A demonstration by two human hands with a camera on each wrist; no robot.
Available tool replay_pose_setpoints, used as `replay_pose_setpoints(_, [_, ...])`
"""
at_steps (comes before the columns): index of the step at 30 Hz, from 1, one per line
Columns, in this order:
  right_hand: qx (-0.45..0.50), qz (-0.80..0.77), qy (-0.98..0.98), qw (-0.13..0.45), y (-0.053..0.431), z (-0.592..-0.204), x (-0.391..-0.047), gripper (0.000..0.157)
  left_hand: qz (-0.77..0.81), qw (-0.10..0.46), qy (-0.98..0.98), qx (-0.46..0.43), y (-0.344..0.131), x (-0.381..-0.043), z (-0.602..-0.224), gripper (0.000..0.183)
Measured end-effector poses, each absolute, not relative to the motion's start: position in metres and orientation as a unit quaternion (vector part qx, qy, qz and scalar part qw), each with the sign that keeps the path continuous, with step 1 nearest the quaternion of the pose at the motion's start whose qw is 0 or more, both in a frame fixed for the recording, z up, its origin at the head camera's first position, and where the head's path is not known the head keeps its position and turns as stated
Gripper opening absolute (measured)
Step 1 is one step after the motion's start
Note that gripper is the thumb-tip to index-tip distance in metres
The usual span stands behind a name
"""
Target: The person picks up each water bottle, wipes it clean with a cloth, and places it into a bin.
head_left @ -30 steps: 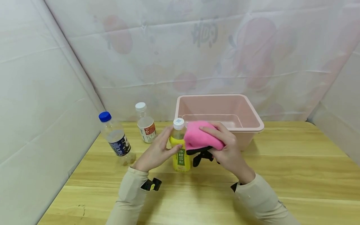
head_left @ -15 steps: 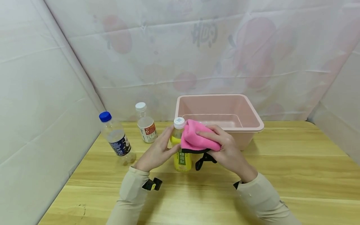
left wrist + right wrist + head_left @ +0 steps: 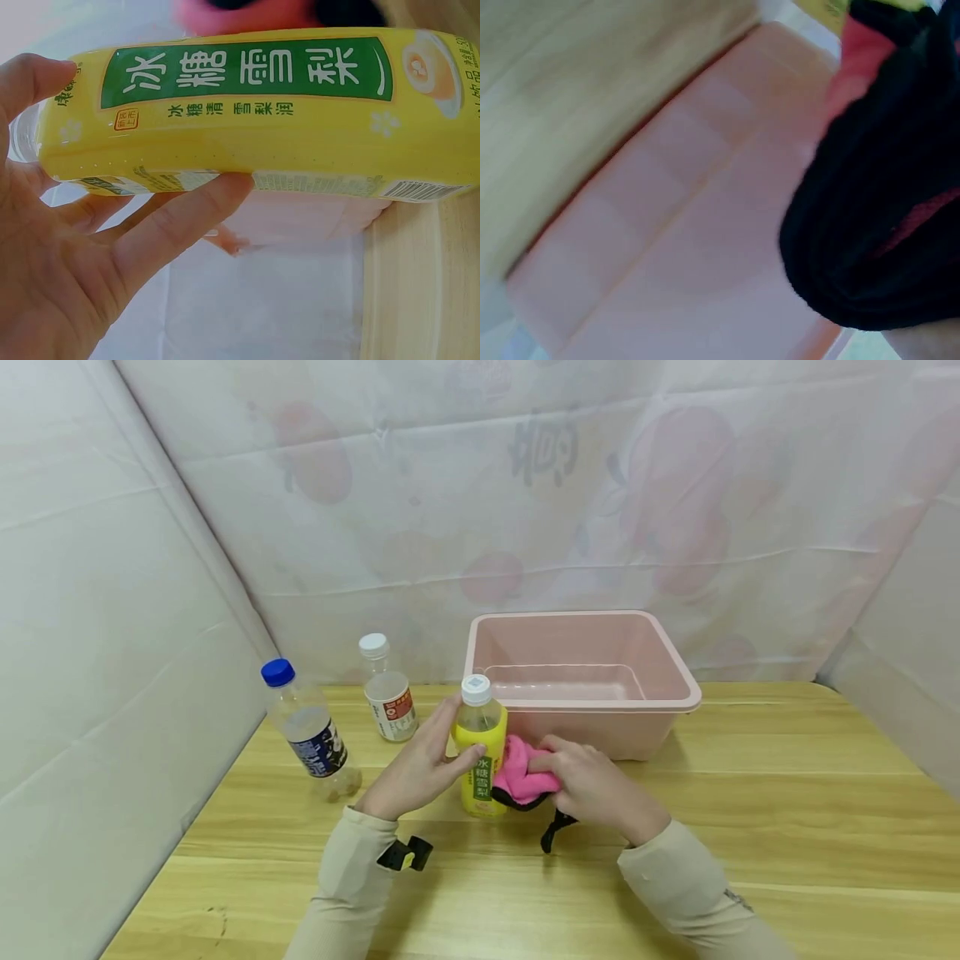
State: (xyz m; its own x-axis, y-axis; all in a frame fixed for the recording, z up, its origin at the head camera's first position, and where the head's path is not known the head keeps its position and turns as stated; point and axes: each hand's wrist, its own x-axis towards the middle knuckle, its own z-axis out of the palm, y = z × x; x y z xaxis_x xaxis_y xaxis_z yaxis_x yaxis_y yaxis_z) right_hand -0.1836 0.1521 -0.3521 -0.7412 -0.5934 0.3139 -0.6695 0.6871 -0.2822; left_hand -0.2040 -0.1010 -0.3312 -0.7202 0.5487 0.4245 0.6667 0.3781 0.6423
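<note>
In the head view my left hand (image 3: 420,768) holds an upright drink bottle (image 3: 489,722) with a white cap and a yellow label. The thumb lies across its near side; in the left wrist view other fingers reach behind the bottle (image 3: 247,142). My right hand (image 3: 603,789) grips a bunched pink cloth (image 3: 517,774) with black edging against the bottle's right side, low on the label. A black strap (image 3: 553,835) hangs below the cloth. Black edging (image 3: 855,195) fills much of the right wrist view, and the right fingers are mostly hidden there.
A pink plastic basin (image 3: 592,722) stands behind the right hand. To the left are a clear bottle with a blue cap (image 3: 307,735) and one with a white cap (image 3: 390,697). All stand on a wooden table (image 3: 787,818), with a printed curtain (image 3: 420,543) behind.
My right hand has moved the pink cloth down the bottle, from near its neck to the lower label. The strap now hangs lower. My left hand has stayed on the bottle.
</note>
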Motion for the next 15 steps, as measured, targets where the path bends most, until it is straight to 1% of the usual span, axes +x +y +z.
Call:
replay_pose_setpoints(2, [0.345,0.141,-0.926,0.061,0.1489,-0.3556,-0.1821,0.034,-0.420,0.069,-0.827,-0.368,-0.1009,-0.2036,-0.3308,0.067])
replay_pose_setpoints(4, [0.348,0.095,-0.932,0.042,0.1459,-0.3589,-0.1806,0.031,-0.420,0.067,-0.827,-0.368,-0.1008,-0.2036,-0.3306,0.067])
replay_pose_setpoints(6, [0.353,0.065,-0.932,0.039,0.1435,-0.3618,-0.1796,0.030,-0.422,0.066,-0.825,-0.370,-0.1009,-0.2036,-0.3302,0.066])
replay_pose_setpoints(11, [0.355,0.047,-0.932,0.058,0.1433,-0.3628,-0.1791,0.031,-0.425,0.063,-0.825,-0.367,-0.1019,-0.2041,-0.3302,0.068])
replay_pose_setpoints(15, [0.346,0.054,-0.935,0.058,0.1454,-0.3577,-0.1790,0.037,-0.427,0.060,-0.825,-0.367,-0.1018,-0.2039,-0.3301,0.068])
